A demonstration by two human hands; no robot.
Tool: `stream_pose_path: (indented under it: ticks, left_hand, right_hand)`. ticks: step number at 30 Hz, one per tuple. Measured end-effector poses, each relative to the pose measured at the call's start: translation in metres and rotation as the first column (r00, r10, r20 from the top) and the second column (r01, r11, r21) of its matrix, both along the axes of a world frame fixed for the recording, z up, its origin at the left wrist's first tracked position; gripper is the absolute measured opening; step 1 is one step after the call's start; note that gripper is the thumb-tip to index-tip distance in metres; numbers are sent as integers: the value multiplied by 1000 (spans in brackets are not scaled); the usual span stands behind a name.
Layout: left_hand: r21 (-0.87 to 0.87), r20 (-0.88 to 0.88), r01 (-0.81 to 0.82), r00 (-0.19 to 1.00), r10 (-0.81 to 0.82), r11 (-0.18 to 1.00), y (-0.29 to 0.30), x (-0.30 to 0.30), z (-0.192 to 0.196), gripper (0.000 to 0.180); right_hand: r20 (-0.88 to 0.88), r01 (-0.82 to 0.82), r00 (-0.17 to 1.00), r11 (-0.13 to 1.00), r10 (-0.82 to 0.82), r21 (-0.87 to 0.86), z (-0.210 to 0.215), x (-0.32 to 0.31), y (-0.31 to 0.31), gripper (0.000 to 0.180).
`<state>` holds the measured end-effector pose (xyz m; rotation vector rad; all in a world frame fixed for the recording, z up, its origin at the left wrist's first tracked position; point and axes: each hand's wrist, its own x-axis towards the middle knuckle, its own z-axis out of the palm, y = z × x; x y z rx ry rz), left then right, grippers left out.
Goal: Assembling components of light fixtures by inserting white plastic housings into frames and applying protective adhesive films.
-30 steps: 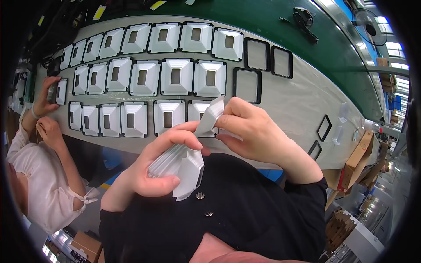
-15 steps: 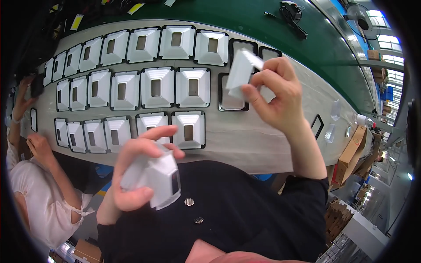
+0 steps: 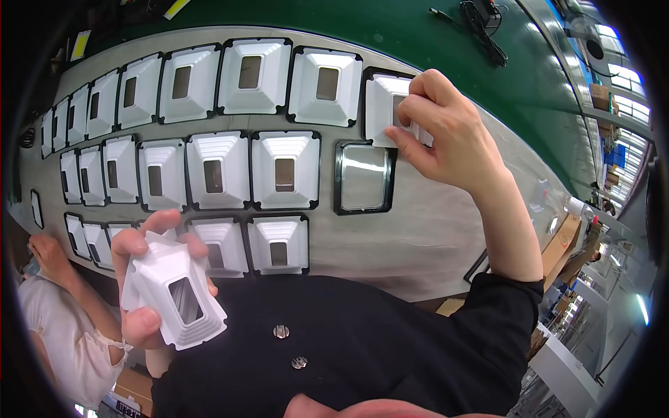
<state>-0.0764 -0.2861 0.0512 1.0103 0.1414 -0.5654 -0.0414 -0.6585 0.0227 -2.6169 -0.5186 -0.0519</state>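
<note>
My left hand [image 3: 138, 326] is closed around a small stack of white, stepped, funnel-shaped reflectors [image 3: 155, 270], each with a rectangular hole, held in front of my body. At the far right end of the back row, my right hand [image 3: 449, 136] pinches another white reflector [image 3: 380, 104], which lies in or on a black frame; my fingers partly hide it. Just below that, a black rectangular frame with a clear pane [image 3: 365, 182] lies without a reflector. To the left are several rows of black frames with white reflectors [image 3: 284, 169] seated in them.
A co-worker's hand [image 3: 52, 258] and white sleeve are at the left, near a small framed piece [image 3: 37, 209]. A black cable [image 3: 481, 35] lies on the green surface [image 3: 390, 31] behind. Another black frame [image 3: 477, 266] is by my right elbow, with a cardboard box [image 3: 562, 244] beyond.
My right hand has brought its reflector down to the frame at the back right. My left hand has shifted left and turned its stack so the hole shows. The whole view has shifted.
</note>
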Motion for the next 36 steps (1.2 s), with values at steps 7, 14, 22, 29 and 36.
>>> stream_pose_path:
  ticks: [7, 14, 22, 29, 36]
  left_hand:
    - [43, -50, 128, 991, -126, 991, -2, 11, 4, 60]
    - [92, -54, 93, 995, -88, 991, -2, 10, -5, 65]
    - [90, -68, 88, 994, -82, 992, -6, 7, -2, 68]
    - [16, -50, 10, 999, -9, 1000, 4, 7, -2, 61]
    - [-206, -52, -87, 996, 78, 975, -10, -4, -14, 68]
  right_hand:
    - [21, -19, 1000, 1000, 19, 2, -5, 8, -1, 19]
    - [-19, 131, 991, 984, -130, 122, -7, 0, 3, 24]
    - [251, -101, 964, 993, 82, 66, -4, 44, 24, 31]
    - [-54, -175, 983, 985, 174, -7, 6, 54, 41, 31]
    - [217, -157, 970, 968, 113, 197, 10, 34, 47, 25]
